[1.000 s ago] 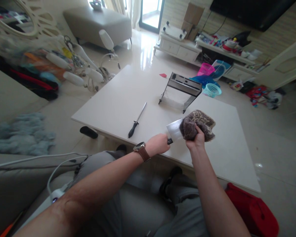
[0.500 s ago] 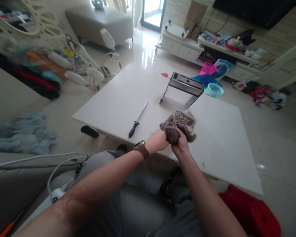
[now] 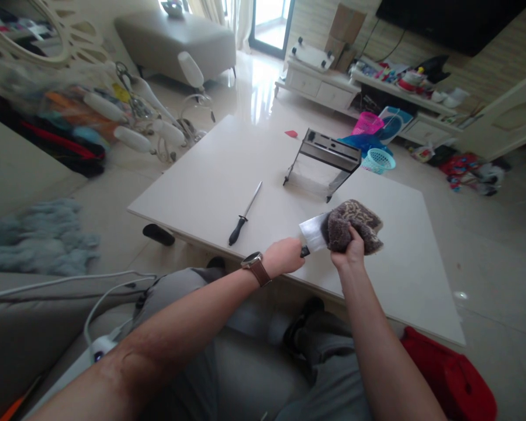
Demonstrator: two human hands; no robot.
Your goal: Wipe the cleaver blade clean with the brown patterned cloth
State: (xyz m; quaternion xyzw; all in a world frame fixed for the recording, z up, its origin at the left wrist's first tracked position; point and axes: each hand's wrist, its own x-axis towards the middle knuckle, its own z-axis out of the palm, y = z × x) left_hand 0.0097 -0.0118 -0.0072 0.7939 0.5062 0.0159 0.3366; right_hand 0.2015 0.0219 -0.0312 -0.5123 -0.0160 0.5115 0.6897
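A: What's on the counter (image 3: 193,187)?

B: Put the cleaver (image 3: 312,231) at the clock's centre, twelve dead ahead. It's held over the counter's near side. At nine lies a black-handled sharpening steel (image 3: 237,230); at twelve stands a slotted metal stand (image 3: 333,149). The top itself is plain and white.

A: And the hands?

B: The left hand (image 3: 286,256) is closed round the cleaver's handle. The right hand (image 3: 353,247) grips a brown patterned cloth (image 3: 355,213) at three, which covers the blade's far end. Its fingers are mostly hidden; the thumb shows on top.

A: The room?

B: Pale, glossy floor (image 3: 486,234). White-shaded light fitting (image 3: 190,70) at ten, ottoman (image 3: 188,38) at eleven. At one, a pink basket (image 3: 367,124) and, beyond, a wall-hung television (image 3: 447,26). A pale teal basket (image 3: 378,161) sits between one and two; something red (image 3: 449,377), between four and five.
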